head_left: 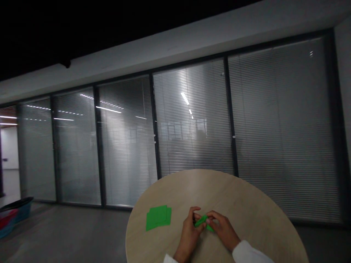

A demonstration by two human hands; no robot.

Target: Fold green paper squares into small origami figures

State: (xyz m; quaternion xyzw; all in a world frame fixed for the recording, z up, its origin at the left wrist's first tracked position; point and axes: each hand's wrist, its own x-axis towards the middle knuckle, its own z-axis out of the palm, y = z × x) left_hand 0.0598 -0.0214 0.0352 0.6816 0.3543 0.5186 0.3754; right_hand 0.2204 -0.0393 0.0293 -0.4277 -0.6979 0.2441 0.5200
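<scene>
Between my hands is a small piece of bright green paper (201, 220), folded or bent, held just above the round wooden table (236, 197). My left hand (190, 228) pinches its left end, with the index finger raised and curled. The fingers of my right hand (221, 226) are closed on its right end. A further green bit shows below the right fingertips; whether it belongs to the same piece I cannot tell. Left of my hands, several flat green sheets (158, 216) lie overlapping on the table.
The table's curved edge lies in front of a glass partition (192, 146) with blinds and dark frames. At the far left, a blue and red bin-like container (16, 215) stands on the grey floor (90, 233).
</scene>
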